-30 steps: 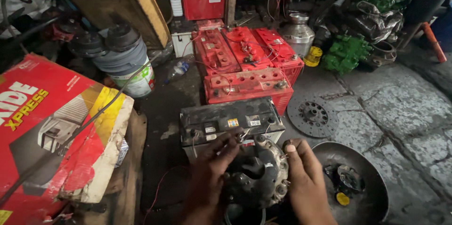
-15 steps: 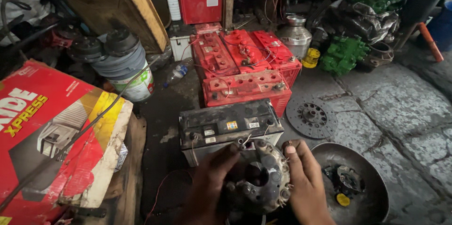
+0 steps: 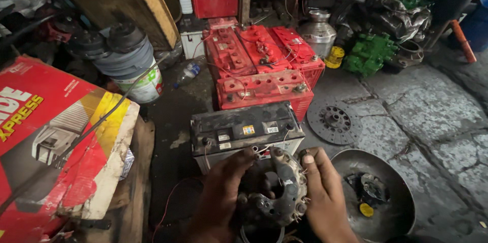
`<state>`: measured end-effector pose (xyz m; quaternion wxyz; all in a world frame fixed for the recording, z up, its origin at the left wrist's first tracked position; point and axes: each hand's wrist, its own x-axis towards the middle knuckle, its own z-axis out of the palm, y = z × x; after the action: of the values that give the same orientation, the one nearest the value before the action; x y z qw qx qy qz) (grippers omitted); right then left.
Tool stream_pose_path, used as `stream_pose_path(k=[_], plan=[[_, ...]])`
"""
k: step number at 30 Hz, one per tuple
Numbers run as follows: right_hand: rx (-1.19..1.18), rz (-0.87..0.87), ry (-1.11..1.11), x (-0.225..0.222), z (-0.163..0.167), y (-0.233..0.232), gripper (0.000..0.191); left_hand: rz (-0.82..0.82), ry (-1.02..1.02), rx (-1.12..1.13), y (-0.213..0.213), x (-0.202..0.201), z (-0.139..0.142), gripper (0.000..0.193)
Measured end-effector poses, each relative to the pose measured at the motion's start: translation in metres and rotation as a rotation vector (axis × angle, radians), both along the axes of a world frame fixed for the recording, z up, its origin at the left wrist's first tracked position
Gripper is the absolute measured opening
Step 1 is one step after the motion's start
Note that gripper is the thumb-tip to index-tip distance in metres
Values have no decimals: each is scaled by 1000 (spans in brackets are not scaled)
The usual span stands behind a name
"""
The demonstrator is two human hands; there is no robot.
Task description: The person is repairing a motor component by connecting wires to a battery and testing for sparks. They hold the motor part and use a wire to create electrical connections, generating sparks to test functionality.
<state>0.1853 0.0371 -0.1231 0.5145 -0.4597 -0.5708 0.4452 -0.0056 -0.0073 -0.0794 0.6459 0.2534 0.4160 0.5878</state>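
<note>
Just beyond your fingertips a black battery [image 3: 245, 132] sits on the stained stone floor [image 3: 432, 116]. Red batteries [image 3: 262, 70] stand farther off; a clutch disc [image 3: 334, 120] and metal bowl [image 3: 396, 182] lie right of them.

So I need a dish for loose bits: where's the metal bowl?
In the head view the metal bowl sits on the stone floor at lower right, just beside the right hand, below the round clutch disc.
</note>
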Motion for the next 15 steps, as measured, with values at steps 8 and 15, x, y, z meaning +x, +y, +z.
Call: stream_pose_path(k=[8, 15], plan=[[-33, 25, -206, 11, 41, 18, 18, 38, 84, -21, 0, 3, 3, 46], [101, 263, -252, 30, 61, 16, 12, -43, 348, 147, 2, 22, -11, 39]])
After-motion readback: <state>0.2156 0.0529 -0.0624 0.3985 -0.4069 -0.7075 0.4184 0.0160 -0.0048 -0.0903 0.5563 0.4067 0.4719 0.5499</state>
